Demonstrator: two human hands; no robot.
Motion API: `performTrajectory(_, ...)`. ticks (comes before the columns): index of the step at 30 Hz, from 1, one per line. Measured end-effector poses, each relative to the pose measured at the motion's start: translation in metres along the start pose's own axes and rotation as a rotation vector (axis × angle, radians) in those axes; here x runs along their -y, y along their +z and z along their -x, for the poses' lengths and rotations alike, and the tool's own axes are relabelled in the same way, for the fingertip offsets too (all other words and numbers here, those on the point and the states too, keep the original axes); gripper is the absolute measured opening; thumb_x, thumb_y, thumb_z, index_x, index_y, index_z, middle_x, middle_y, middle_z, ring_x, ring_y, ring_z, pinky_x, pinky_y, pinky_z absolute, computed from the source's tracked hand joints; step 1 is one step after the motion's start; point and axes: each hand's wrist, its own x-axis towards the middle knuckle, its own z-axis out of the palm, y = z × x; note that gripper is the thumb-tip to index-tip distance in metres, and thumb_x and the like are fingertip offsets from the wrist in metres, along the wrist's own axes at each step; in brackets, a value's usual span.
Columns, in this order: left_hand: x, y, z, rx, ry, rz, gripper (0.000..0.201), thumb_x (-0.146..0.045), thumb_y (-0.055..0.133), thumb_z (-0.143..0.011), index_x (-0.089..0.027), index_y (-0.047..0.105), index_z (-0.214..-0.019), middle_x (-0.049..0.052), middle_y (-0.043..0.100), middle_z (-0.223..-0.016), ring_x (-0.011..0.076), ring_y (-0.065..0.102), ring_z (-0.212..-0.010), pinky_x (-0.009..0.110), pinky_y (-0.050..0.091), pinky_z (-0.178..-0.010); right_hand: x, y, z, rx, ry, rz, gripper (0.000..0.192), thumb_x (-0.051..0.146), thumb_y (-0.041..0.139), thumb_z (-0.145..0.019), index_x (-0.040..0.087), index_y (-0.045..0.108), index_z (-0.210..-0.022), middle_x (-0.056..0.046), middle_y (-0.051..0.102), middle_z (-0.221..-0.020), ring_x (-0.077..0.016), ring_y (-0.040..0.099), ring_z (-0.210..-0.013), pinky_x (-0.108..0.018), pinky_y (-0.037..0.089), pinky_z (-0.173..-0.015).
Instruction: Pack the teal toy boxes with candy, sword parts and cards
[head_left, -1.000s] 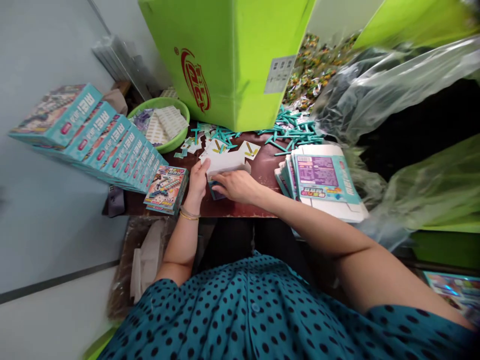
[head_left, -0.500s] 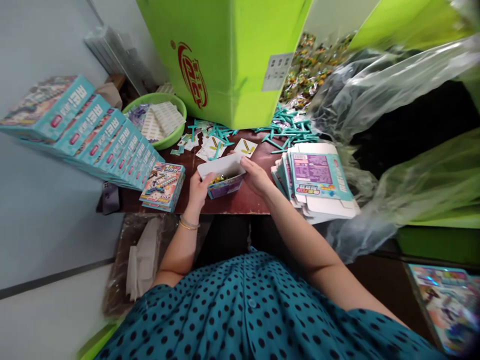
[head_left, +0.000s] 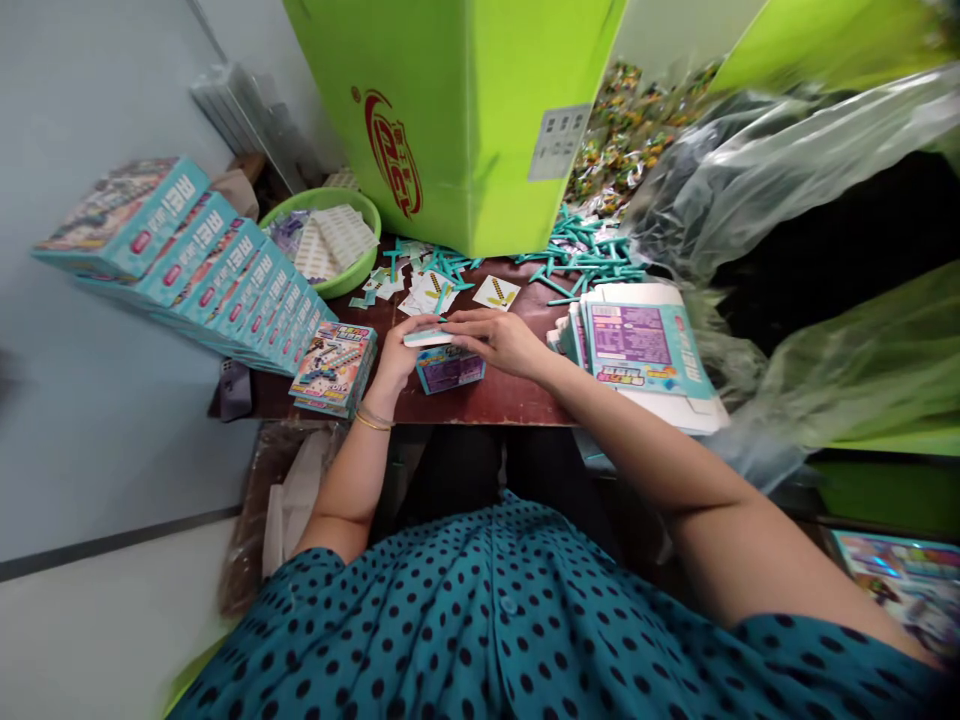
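A small teal and purple cardboard box stands near the front edge of the table between my hands. Its lid flap with a white edge is bent over toward me, partly covering the opening. Closed around the box's left side is my left hand, thumb near the flap. My right hand grips the flap from the right, its fingers laid across the top. What lies inside the box is hidden by the lid and fingers. A printed card and teal plastic T-shaped pieces lie just beyond.
Left stands a tall leaning stack of finished-looking boxes, with a short pile beside it. A green basket holds white sheets. Flattened cartons lie at right. A big green carton blocks the back. A phone lies at left.
The lid flap has swung from standing up to folded over the box opening. My right hand has moved from the box's right edge onto the flap. The view has shifted slightly.
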Motion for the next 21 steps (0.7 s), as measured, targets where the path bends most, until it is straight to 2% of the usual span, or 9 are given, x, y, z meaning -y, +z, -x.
performTrajectory(4,0.008,0.003,0.005,0.027,0.037,0.022,0.036,-0.025,0.069,-0.076,-0.019,0.074,-0.111,0.009,0.079,-0.111,0.0255,0.072,-0.11,0.042,0.053,-0.104,0.002,0.002,-0.004,-0.059,0.055,0.047,0.033,0.031,0.057,-0.103,0.027,0.075,-0.131,-0.005,0.076,-0.129,-0.0237,0.073,-0.115,-0.037,0.056,-0.097)
performTrajectory(8,0.016,0.0,0.023,-0.06,0.255,0.055,0.034,-0.041,0.054,-0.093,-0.022,0.072,-0.115,0.01,0.074,-0.125,0.0277,0.066,-0.125,0.048,0.048,-0.114,0.002,0.003,-0.002,-0.103,0.099,0.112,0.033,0.028,0.052,-0.105,0.025,0.078,-0.126,-0.006,0.076,-0.127,-0.0251,0.072,-0.115,-0.04,0.057,-0.098)
performTrajectory(10,0.017,-0.007,0.033,-0.082,0.35,-0.083,0.037,-0.05,0.056,-0.095,-0.022,0.073,-0.111,0.012,0.07,-0.134,0.0297,0.062,-0.132,0.05,0.044,-0.117,-0.004,0.003,0.004,-0.061,0.07,0.125,0.035,0.032,0.05,-0.106,0.024,0.077,-0.127,-0.008,0.074,-0.132,-0.0263,0.07,-0.119,-0.043,0.055,-0.103)
performTrajectory(12,0.019,-0.014,0.04,-0.073,0.371,-0.326,0.035,-0.053,0.062,-0.093,-0.023,0.074,-0.106,0.012,0.067,-0.139,0.0298,0.059,-0.136,0.05,0.041,-0.121,-0.012,0.005,0.013,-0.016,-0.01,0.109,0.038,0.039,0.051,-0.106,0.025,0.073,-0.133,-0.009,0.068,-0.142,-0.0285,0.063,-0.132,-0.048,0.049,-0.114)
performTrajectory(14,0.026,-0.017,0.043,-0.07,0.344,-0.497,0.033,-0.052,0.065,-0.093,-0.023,0.074,-0.106,0.012,0.065,-0.143,0.0288,0.056,-0.14,0.049,0.038,-0.123,-0.02,0.011,0.021,-0.012,-0.092,0.082,0.043,0.041,0.05,-0.106,0.023,0.068,-0.14,-0.009,0.06,-0.152,-0.0294,0.05,-0.147,-0.052,0.037,-0.125)
performTrajectory(17,0.047,-0.006,0.047,-0.127,0.22,-0.495,0.05,-0.052,0.072,-0.087,-0.02,0.066,-0.126,0.018,0.063,-0.143,0.0305,0.058,-0.138,0.049,0.044,-0.118,-0.022,0.021,0.027,-0.058,-0.109,0.064,0.044,0.034,0.04,-0.109,0.022,0.064,-0.144,-0.009,0.057,-0.155,-0.0258,0.039,-0.155,-0.052,0.029,-0.13)
performTrajectory(19,0.054,0.007,0.056,-0.161,0.083,-0.472,0.066,-0.05,0.079,-0.081,-0.015,0.06,-0.133,0.021,0.069,-0.131,0.0324,0.067,-0.123,0.049,0.051,-0.109,-0.02,0.02,0.032,-0.06,-0.071,0.082,0.044,0.034,0.038,-0.109,0.025,0.063,-0.145,-0.008,0.056,-0.156,-0.0246,0.037,-0.156,-0.052,0.027,-0.13)
performTrajectory(21,0.044,0.015,0.075,-0.208,0.044,-0.53,0.067,-0.049,0.078,-0.08,-0.014,0.059,-0.134,0.018,0.072,-0.122,0.0323,0.07,-0.112,0.05,0.054,-0.104,-0.022,0.009,0.044,-0.084,0.049,0.148,0.049,0.039,0.044,-0.107,0.025,0.055,-0.152,-0.01,0.048,-0.162,-0.0267,0.032,-0.158,-0.054,0.024,-0.13)
